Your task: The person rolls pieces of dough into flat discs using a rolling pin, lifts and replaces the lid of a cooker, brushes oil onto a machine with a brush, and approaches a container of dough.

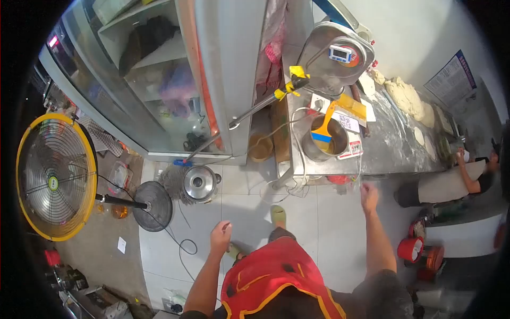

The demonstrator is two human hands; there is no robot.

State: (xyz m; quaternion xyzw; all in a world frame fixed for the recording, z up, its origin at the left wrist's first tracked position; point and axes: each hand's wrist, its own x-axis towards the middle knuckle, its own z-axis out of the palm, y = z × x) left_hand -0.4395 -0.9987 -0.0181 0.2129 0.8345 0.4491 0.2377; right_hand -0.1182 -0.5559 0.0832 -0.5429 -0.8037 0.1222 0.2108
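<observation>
My left hand point(221, 237) hangs over the tiled floor beside my red apron point(276, 271), its fingers curled in. Whatever it may hold is hidden. Just off the front edge of the metal table point(382, 166) is my right hand point(369, 198), also closed, its contents not visible. The nearest things to it are on the table: a metal pot point(340, 146) and a brush with an orange handle point(325, 123) resting in the pot. A white and red device point(351, 149) sits by the pot.
Dough point(409, 101) lies on the floury table, where another person point(451, 183) stands at the far right. A yellow fan point(56, 178), a lidded metal pot point(200, 184) and cables stand left on the floor. A glass cabinet point(159, 95) rises ahead, with a pole point(255, 109) before it.
</observation>
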